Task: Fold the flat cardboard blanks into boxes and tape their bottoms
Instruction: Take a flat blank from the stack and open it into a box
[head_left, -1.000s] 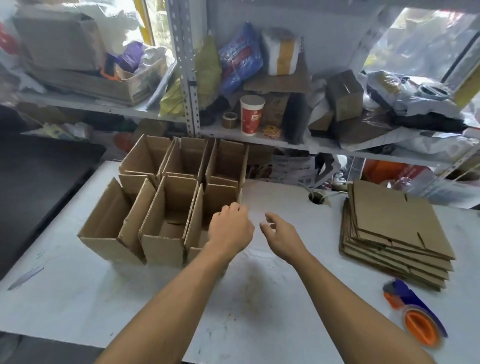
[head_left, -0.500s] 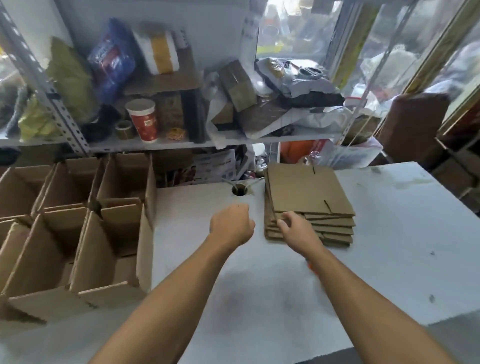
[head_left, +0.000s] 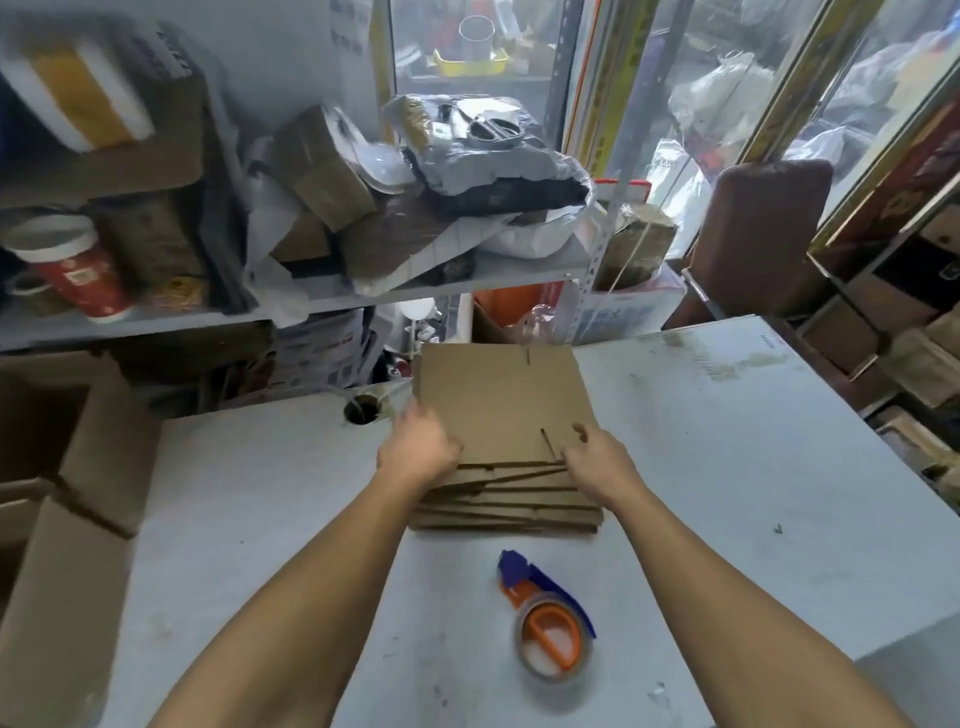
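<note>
A stack of flat cardboard blanks (head_left: 509, 499) lies at the middle of the white table (head_left: 727, 467). The top blank (head_left: 498, 400) is raised at its near edge. My left hand (head_left: 418, 449) grips its near left edge, fingers curled under it. My right hand (head_left: 597, 457) pinches its near right corner by a slot. A tape dispenser (head_left: 548, 618), blue and orange with a clear roll, lies on the table in front of the stack, between my forearms.
Folded open boxes (head_left: 78, 519) stand blurred at the table's left edge. A cable hole (head_left: 362, 408) sits left of the stack. Cluttered shelves (head_left: 311, 301) with a red cup (head_left: 78, 270) rise behind. The table's right edge drops to boxes on the floor.
My view swung right from the folded boxes to the stack. Both hands moved onto the top blank and took hold of its near edge; the tape dispenser came back into view.
</note>
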